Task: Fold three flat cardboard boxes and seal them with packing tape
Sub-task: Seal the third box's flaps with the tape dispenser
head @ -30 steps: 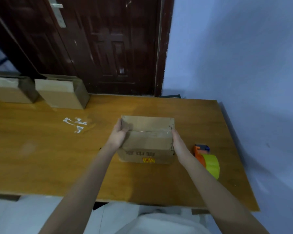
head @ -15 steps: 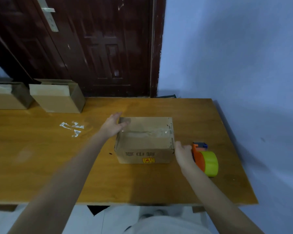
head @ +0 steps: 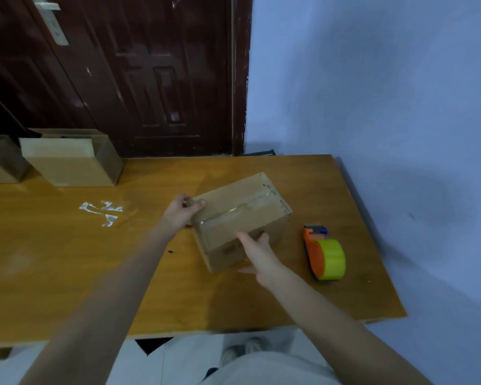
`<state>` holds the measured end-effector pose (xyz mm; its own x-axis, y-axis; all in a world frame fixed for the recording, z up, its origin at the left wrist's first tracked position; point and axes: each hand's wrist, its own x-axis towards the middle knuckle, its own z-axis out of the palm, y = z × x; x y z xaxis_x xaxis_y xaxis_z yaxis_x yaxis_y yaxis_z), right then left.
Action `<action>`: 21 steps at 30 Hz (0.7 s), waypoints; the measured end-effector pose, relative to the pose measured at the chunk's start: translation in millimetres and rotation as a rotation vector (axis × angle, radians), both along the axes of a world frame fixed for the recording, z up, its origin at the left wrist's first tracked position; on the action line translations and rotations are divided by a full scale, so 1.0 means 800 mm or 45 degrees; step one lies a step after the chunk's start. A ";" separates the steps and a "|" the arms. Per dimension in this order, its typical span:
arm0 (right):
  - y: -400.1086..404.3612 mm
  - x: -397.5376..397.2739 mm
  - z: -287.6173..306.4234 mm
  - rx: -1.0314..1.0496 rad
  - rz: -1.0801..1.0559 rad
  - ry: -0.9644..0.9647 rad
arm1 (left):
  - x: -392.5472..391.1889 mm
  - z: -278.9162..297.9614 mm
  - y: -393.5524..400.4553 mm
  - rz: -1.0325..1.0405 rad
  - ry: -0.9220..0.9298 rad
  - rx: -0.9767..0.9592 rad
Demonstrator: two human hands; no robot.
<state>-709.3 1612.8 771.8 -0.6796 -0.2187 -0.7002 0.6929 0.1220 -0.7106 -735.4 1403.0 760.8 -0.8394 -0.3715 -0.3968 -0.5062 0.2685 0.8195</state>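
Observation:
A folded cardboard box (head: 242,215) sits turned at an angle on the wooden table (head: 53,259), with clear tape along its top seam. My left hand (head: 182,211) grips the box's far left corner, thumb on top. Against the near side of the box lies my right hand (head: 257,252) with fingers straight. An orange tape dispenser with a yellow-green roll (head: 324,255) lies on the table to the right of the box, apart from my right hand. Two more folded boxes, one (head: 70,158) and another (head: 0,159), stand at the table's far left.
Scraps of clear tape (head: 102,211) lie on the table left of the box. A dark wooden door (head: 139,73) stands behind the table and a blue wall (head: 372,93) to the right. The table's right edge is close to the dispenser.
The box has been rotated counter-clockwise on the table. My right hand left the spot beside the dispenser and now touches the box's near side. My left hand now grips the far left corner.

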 end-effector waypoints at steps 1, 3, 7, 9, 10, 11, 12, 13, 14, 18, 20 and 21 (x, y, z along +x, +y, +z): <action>0.001 -0.001 -0.001 -0.012 0.014 0.037 | 0.005 -0.006 0.010 0.036 0.019 -0.011; 0.003 -0.005 -0.003 -0.024 0.021 0.107 | 0.017 -0.017 0.030 0.113 0.071 -0.039; 0.020 -0.027 -0.009 0.064 0.016 0.353 | 0.035 -0.033 0.058 0.137 0.090 -0.088; 0.031 -0.040 -0.009 0.116 0.055 0.432 | 0.040 -0.034 0.071 0.151 0.126 -0.094; 0.036 -0.047 -0.009 0.132 0.077 0.452 | 0.042 -0.034 0.079 0.166 0.144 -0.085; 0.040 -0.054 -0.009 0.142 0.098 0.464 | 0.042 -0.033 0.087 0.182 0.162 -0.066; 0.044 -0.061 -0.009 0.152 0.119 0.476 | 0.043 -0.031 0.095 0.197 0.178 -0.039; 0.049 -0.068 -0.008 0.164 0.139 0.492 | 0.042 -0.030 0.103 0.205 0.187 -0.011; 0.053 -0.076 -0.008 0.179 0.154 0.513 | 0.042 -0.028 0.110 0.207 0.191 0.008; 0.068 -0.096 -0.010 0.233 0.213 0.593 | 0.044 -0.030 0.133 0.184 0.181 -0.020; 0.072 -0.098 -0.015 0.255 0.256 0.631 | 0.046 -0.032 0.139 0.182 0.195 -0.046; 0.073 -0.098 -0.017 0.266 0.268 0.651 | 0.046 -0.032 0.140 0.181 0.206 -0.056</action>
